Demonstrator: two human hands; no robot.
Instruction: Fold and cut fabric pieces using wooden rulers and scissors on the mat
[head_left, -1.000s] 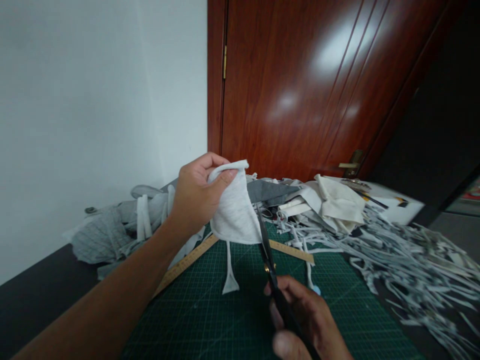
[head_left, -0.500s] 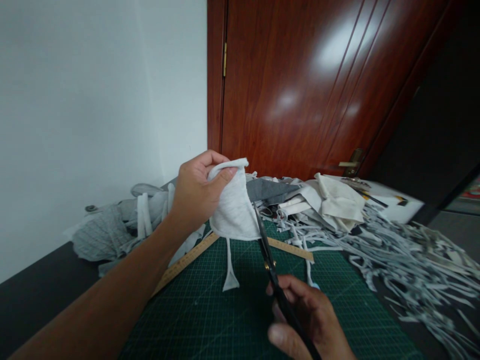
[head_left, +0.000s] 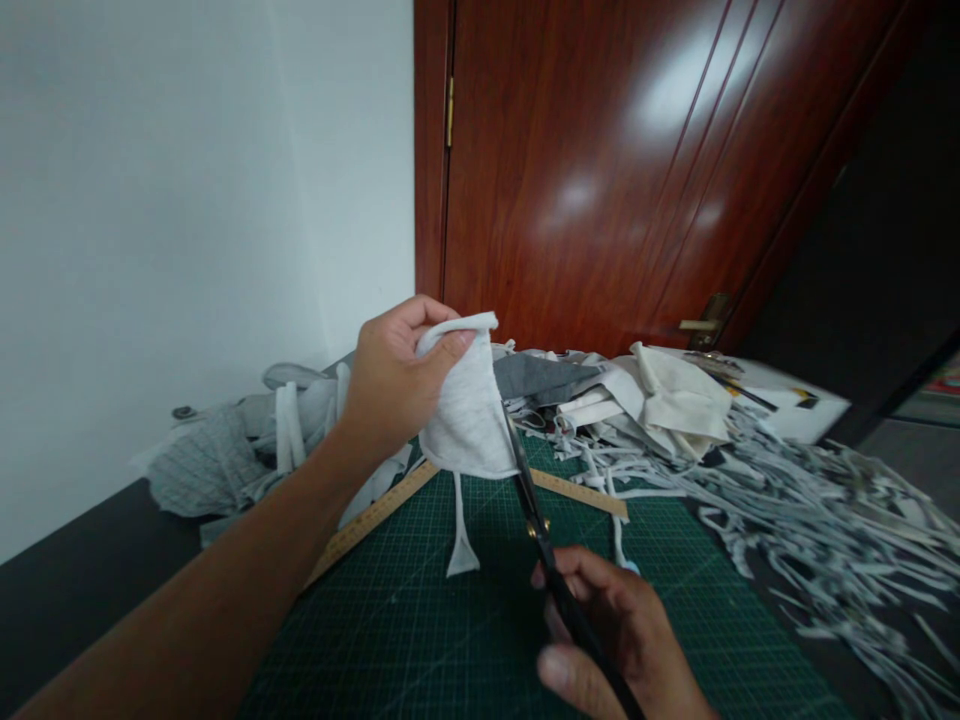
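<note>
My left hand (head_left: 401, 375) pinches the top of a pale grey piece of fabric (head_left: 471, 425) between thumb and fingers, holding it up above the mat. My right hand (head_left: 619, 635) is closed around the handles of black scissors (head_left: 534, 515). Their blades point up and away from me and lie along the fabric's right edge, near its lower corner. Below the fabric, a narrow grey strip (head_left: 461, 540) with a flared end lies over the green cutting mat (head_left: 420, 640).
Wooden rulers (head_left: 386, 510) lie angled on the mat, partly behind the fabric. Folded grey cloth (head_left: 210, 460) is piled at left. Cream fabric pieces (head_left: 686, 405) and a heap of cut strips (head_left: 832, 530) cover the right side. A brown door (head_left: 570, 180) stands behind.
The scissors have shifted very slightly left and up along the fabric's right edge. My left hand keeps its hold on the fabric almost unmoved.
</note>
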